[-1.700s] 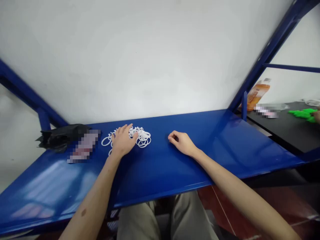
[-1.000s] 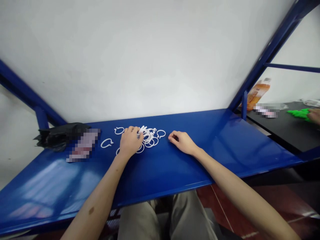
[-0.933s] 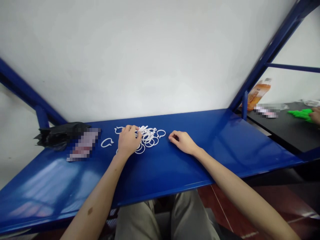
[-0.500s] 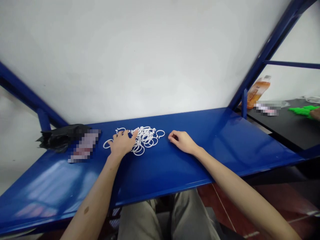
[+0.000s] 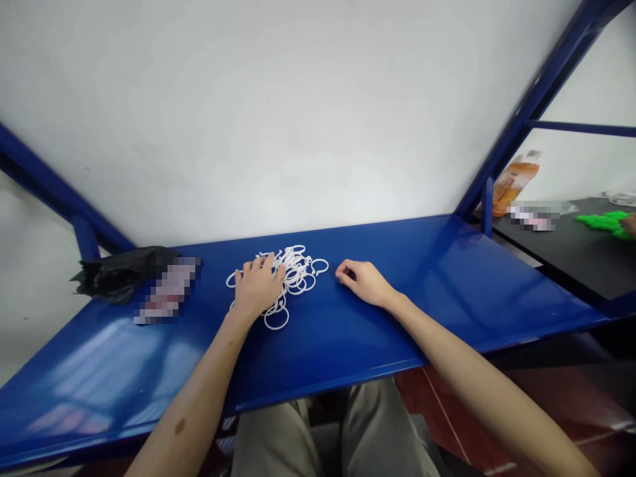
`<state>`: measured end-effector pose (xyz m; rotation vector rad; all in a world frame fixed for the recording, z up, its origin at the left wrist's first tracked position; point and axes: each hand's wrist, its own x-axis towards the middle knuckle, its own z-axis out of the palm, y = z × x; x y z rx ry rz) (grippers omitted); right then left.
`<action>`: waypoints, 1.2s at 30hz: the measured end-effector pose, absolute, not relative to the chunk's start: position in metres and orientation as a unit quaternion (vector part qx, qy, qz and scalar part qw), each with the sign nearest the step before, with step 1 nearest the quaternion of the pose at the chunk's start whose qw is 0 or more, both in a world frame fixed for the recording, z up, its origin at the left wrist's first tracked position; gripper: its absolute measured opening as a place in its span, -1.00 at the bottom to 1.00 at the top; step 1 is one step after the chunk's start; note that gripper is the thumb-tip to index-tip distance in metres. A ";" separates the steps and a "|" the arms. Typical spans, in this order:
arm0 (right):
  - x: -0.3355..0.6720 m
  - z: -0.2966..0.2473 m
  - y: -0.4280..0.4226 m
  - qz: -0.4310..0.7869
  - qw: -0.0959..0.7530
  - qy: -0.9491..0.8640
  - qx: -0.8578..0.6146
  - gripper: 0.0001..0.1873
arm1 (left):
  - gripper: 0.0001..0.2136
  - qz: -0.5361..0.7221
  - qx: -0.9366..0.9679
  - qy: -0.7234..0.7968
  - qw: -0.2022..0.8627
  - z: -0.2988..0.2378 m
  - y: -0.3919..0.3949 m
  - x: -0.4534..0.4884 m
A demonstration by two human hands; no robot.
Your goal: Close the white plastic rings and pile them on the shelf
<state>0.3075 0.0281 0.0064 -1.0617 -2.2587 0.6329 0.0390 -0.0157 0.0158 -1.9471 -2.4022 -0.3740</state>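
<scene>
A loose pile of white plastic curtain rings [image 5: 298,273], each with a small clasp-like end, lies on the blue table [image 5: 348,344]. My left hand [image 5: 259,285] is palm down on the left part of the pile, fingers spread, covering several rings; whether any are under the palm is hidden. One ring [image 5: 277,317] lies at the near edge of the pile, below the hand. To the right of the pile, my right hand [image 5: 365,281] rests on the table with its fingers curled in, apart from the rings. Nothing shows in it.
At the left end of the table lie a black plastic bag [image 5: 129,268] and a blurred-out packet [image 5: 169,291]. Blue frame bars [image 5: 527,119] rise at both sides against a white wall. On a black table at right are an orange bottle [image 5: 514,182], green pieces [image 5: 603,223] and another person's hand [image 5: 631,224].
My left hand has slid right, pushing the rings on that side into a tighter pile. The near ring has shifted slightly toward me. My right hand has stayed in place.
</scene>
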 end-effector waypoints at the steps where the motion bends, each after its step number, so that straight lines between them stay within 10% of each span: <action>1: 0.308 0.006 0.028 0.237 0.281 -0.842 -0.395 -0.87 | -0.43 -0.124 -0.625 -0.771 0.020 0.017 -0.017 0.039; 36: 0.310 0.002 0.027 0.207 0.272 -0.850 -0.401 -0.84 | -0.64 -0.239 -0.697 -0.667 0.110 0.017 -0.014 0.046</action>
